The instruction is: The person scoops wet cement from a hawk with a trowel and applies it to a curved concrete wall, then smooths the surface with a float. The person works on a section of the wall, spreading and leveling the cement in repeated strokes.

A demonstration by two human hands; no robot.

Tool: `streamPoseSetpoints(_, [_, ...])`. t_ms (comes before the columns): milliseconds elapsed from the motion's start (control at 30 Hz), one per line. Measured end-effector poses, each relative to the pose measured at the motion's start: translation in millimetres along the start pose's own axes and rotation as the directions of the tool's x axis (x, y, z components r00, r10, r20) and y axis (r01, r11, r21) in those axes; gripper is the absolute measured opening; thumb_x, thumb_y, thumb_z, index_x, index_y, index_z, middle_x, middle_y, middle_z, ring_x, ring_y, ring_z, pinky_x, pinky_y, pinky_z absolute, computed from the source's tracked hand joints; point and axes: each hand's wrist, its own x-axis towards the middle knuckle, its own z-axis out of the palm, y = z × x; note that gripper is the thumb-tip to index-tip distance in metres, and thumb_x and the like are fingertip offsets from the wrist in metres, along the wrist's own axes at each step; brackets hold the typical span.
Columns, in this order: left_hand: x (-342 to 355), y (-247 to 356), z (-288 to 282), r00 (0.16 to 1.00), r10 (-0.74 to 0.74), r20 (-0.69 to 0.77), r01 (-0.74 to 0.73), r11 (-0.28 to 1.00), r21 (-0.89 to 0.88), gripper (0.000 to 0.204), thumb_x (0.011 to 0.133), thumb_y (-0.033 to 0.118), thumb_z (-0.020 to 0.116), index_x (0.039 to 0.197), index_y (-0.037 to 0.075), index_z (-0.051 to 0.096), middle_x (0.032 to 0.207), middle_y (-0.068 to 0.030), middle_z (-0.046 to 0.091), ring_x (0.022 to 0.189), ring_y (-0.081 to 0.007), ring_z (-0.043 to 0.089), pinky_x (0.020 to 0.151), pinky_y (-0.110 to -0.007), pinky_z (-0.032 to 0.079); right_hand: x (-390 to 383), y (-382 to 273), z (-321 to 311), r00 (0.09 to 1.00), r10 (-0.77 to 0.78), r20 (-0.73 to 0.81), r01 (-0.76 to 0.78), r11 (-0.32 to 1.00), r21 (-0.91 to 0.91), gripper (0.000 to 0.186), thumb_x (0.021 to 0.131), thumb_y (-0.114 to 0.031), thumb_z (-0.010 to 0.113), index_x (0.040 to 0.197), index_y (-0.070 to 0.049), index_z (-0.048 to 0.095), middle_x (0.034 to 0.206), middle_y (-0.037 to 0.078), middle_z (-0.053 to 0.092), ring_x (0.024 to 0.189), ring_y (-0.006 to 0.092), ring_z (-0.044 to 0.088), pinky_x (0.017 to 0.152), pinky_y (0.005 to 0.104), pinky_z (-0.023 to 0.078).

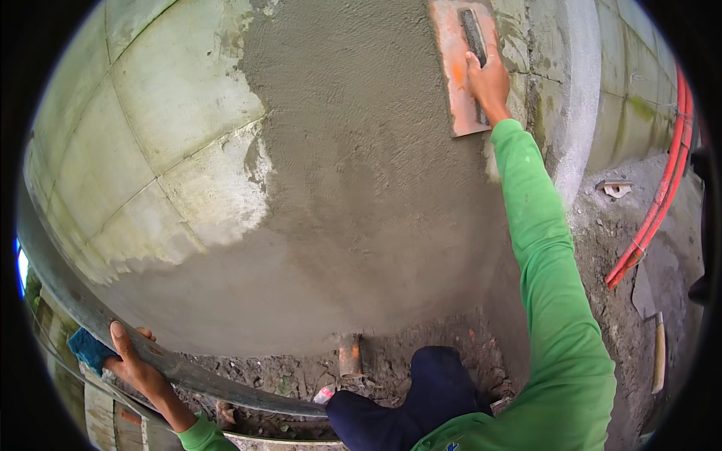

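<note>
My right hand [490,81] is closed around the dark handle of a plastering float [456,90]. Its long flat plate is orange-pink and smeared with mortar, and it lies against the upper right of the wall, by the edge of the wet grey plaster [353,173]. At the lower left, my left hand [135,364] grips a long grey bar [192,374], thumb over its near side. The bar looks curved in this lens. Beside that hand is a blue cloth or sponge [89,350], partly hidden behind the bar; whether the hand also holds it I cannot tell.
Pale bare wall panels [128,113] flank the plaster. Red conduits [662,188] bend down at the right, near a small float [616,188] and a wooden-handled trowel [659,353]. An orange-brown pipe stub [350,355] stands in muddy soil below the wall, near my knees [444,383].
</note>
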Motion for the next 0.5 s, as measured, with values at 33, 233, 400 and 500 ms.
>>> streamPoseSetpoints(33, [1,-2,0,1.000,-0.019,0.012,0.019,1.000,-0.011,0.051,0.092,0.045,0.069,0.111,0.005,0.045,0.073,-0.0088,0.060,0.064,-0.0141,0.057,0.061,-0.026,0.045,-4,2,23,0.999,-0.026,0.034,0.024,0.997,0.077,0.034,0.094,-0.029,0.061,0.115,-0.002,0.060,0.093,0.026,0.069,0.086,0.0465,0.065,0.075,0.0519,0.052])
streamPoseSetpoints(233, [1,-13,5,1.000,-0.005,0.018,0.004,1.000,0.010,0.050,0.092,0.046,0.068,0.110,0.005,0.046,0.073,-0.0090,0.060,0.064,-0.0143,0.057,0.060,-0.026,0.044,-185,97,20,0.800,-0.376,0.468,0.429,0.903,-0.007,0.045,0.085,-0.017,0.067,0.127,-0.010,0.058,0.084,0.020,0.066,0.077,0.0410,0.068,0.064,0.0493,0.054])
streamPoseSetpoints(400, [0,-7,3,1.000,0.012,-0.025,-0.013,0.999,-0.038,0.045,0.090,0.046,0.070,0.102,0.006,0.054,0.071,-0.0071,0.061,0.061,-0.0131,0.058,0.056,-0.025,0.045,-35,129,-11,0.999,0.034,0.037,-0.034,0.999,0.014,0.039,0.092,-0.025,0.065,0.122,-0.002,0.056,0.099,0.029,0.067,0.087,0.0513,0.064,0.077,0.0538,0.050])
streamPoseSetpoints(500, [13,-14,-9,0.998,0.031,-0.052,-0.034,0.998,-0.052,0.047,0.090,0.047,0.071,0.104,0.005,0.055,0.072,-0.0072,0.061,0.061,-0.0132,0.058,0.055,-0.026,0.046,27,67,3,0.977,0.209,-0.036,-0.200,0.965,0.170,0.039,0.091,-0.024,0.067,0.120,0.000,0.057,0.100,0.030,0.068,0.094,0.0489,0.064,0.082,0.0501,0.051])
